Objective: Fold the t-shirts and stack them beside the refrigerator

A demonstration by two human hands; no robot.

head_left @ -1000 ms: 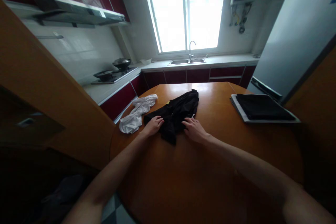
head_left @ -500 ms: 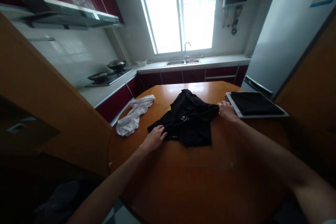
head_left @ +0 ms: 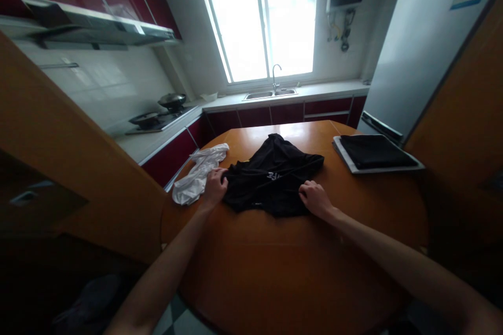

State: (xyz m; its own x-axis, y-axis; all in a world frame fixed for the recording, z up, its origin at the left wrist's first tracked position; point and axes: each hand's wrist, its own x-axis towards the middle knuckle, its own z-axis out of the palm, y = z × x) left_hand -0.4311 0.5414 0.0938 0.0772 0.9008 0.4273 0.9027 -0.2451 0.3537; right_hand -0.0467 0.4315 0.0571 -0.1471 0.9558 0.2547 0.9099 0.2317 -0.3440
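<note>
A black shirt (head_left: 271, 183) with white lettering lies rumpled on the wooden table (head_left: 291, 261), a small bit of yellow showing at its upper left. My left hand (head_left: 216, 186) grips the shirt's left edge, fingers curled around the fabric. On the lower right side, my right hand (head_left: 315, 198) has its fingers closed on the cloth near the edge. A crumpled white garment (head_left: 199, 174) lies just left of my left hand.
A folded black cloth (head_left: 375, 152) rests on a white board (head_left: 359, 169) at the table's right. Beyond the table are a counter with a sink (head_left: 271, 94), a stove with pans (head_left: 172, 100), and a fridge (head_left: 416, 47) at right.
My left hand has moved up and left along the shirt's edge. My right hand has come down and left from the far right corner to the lower right side. The shirt's left part is pulled wider.
</note>
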